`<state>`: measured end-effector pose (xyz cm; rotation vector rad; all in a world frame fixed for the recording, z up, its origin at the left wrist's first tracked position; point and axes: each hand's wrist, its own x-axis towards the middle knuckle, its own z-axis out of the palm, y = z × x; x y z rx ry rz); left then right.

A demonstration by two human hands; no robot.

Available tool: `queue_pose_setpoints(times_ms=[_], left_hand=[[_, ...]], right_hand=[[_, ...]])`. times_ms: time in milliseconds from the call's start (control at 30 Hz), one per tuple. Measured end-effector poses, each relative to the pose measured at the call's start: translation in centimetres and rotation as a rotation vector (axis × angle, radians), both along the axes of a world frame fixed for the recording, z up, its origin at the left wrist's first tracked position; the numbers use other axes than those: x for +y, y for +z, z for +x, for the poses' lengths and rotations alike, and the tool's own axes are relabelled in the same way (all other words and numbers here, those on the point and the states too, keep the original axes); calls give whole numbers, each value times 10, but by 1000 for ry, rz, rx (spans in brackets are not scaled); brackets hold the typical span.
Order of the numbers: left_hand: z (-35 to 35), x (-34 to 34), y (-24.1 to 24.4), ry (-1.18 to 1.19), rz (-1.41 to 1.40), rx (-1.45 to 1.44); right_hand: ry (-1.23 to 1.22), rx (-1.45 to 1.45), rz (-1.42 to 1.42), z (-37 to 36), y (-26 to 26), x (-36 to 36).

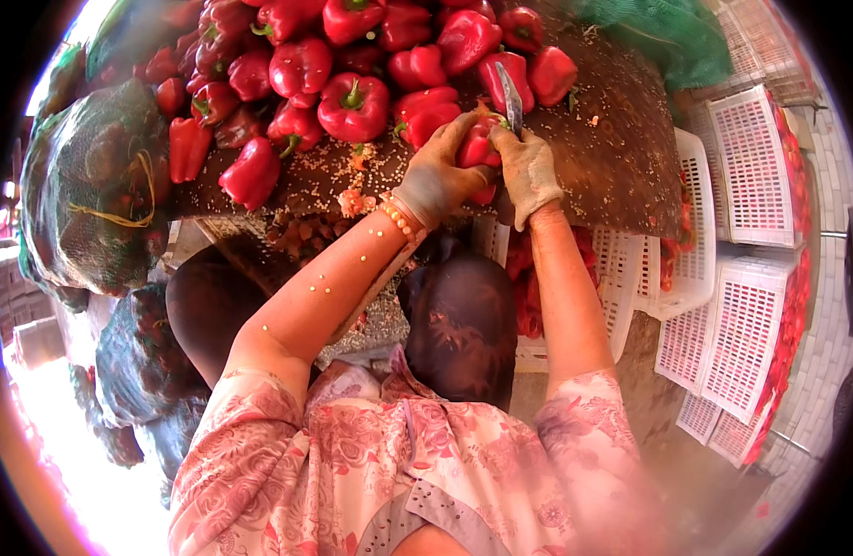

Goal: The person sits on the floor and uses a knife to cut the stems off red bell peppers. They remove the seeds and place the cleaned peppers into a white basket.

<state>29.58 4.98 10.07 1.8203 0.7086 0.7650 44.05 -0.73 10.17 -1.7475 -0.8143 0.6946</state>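
Note:
My left hand (437,172), in a soiled work glove, holds a red bell pepper (476,147) above the near edge of the brown table (607,160). Close against the pepper's right side, my right hand (527,163), also gloved, grips a knife (510,97) with its blade pointing up and away from me. The knife's handle is hidden in the glove. Whole red bell peppers (353,105) are heaped just beyond both hands. Pale seeds and a cut-out pepper core (357,202) lie on the table left of my left forearm.
Filled green mesh sacks (96,187) stand at the left. White plastic crates (750,167) holding red peppers are stacked at the right, and another white crate (698,278) sits by the table's right edge. Green netting (663,42) lies at the far right corner. Red pieces (527,292) are below the table edge.

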Motion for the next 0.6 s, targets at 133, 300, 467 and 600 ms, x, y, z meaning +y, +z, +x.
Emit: queue_pose_setpoints(times_ms=[133, 300, 467, 600], left_hand=[[-7, 13, -20, -118, -719, -302], [-16, 9, -23, -175, -872, -384], [-18, 8, -28, -148, -718, -379], [-27, -3, -12, -99, -647, -289]], right_hand=[[60, 544, 1, 18, 16, -4], [93, 421, -232, 14, 37, -6], [251, 259, -464, 2, 71, -1], [317, 305, -487, -1, 69, -4]])
